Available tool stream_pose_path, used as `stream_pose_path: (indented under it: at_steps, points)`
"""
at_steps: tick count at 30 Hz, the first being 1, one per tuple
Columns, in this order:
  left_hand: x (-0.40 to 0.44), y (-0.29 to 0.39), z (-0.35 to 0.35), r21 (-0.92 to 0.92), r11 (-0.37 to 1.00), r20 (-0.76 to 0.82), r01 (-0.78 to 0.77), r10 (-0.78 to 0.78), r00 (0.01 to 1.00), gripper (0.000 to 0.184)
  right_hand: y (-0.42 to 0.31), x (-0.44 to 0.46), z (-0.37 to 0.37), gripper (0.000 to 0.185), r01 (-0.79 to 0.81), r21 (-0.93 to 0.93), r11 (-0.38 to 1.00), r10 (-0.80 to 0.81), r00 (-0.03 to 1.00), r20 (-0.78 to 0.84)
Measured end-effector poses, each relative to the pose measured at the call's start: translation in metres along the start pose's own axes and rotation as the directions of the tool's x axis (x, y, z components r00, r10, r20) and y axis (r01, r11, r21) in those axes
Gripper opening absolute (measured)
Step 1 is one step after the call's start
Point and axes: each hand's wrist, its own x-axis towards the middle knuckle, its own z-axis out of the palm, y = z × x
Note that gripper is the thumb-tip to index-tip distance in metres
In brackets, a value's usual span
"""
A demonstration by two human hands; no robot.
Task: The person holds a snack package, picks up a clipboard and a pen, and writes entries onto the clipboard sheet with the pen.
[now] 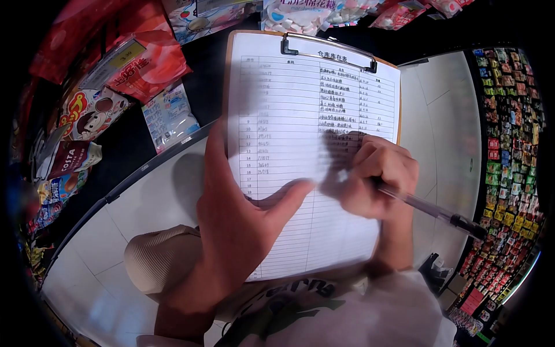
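A clipboard (230,55) with a metal clip (329,49) lies tilted before my torso, bearing a printed table sheet (289,139) partly filled with handwriting. My left hand (237,211) grips its left edge, thumb across the paper and the other fingers hidden behind the board. In my right hand (381,176) is a pen (430,209), its dark end pointing out to the lower right. That hand rests on the sheet's right half, below the handwritten rows. It covers the pen's writing tip.
Shelves with red candy bags (150,66), a Costa packet (72,159) and other snacks stand at the left. Marshmallow bags (298,17) are at the top. A long rack of colourful packets (509,173) runs along the right, beyond the pale tiled floor (436,104).
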Motion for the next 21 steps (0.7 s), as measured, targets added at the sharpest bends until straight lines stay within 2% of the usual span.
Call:
stream_pose_path:
  at_steps: [12,14,21]
  points:
    - [0.0007,0.0017,0.0010,-0.023,1.000,-0.006,0.009,-0.009,1.000,0.096,-0.0006,0.0014,-0.0002,0.021,0.011,0.016,1.000,-0.011,1.000,0.003]
    - [0.0012,0.0016,0.0007,-0.038,0.999,-0.003,0.013,-0.013,1.000,0.095,-0.0020,0.0009,-0.0003,0.021,-0.031,0.020,0.999,0.031,0.999,-0.006]
    - [0.0007,0.0039,0.0009,-0.039,0.999,-0.003,0.011,-0.011,1.000,0.094,0.0004,0.0000,0.0004,0.021,0.005,0.018,1.000,-0.005,1.000,0.000]
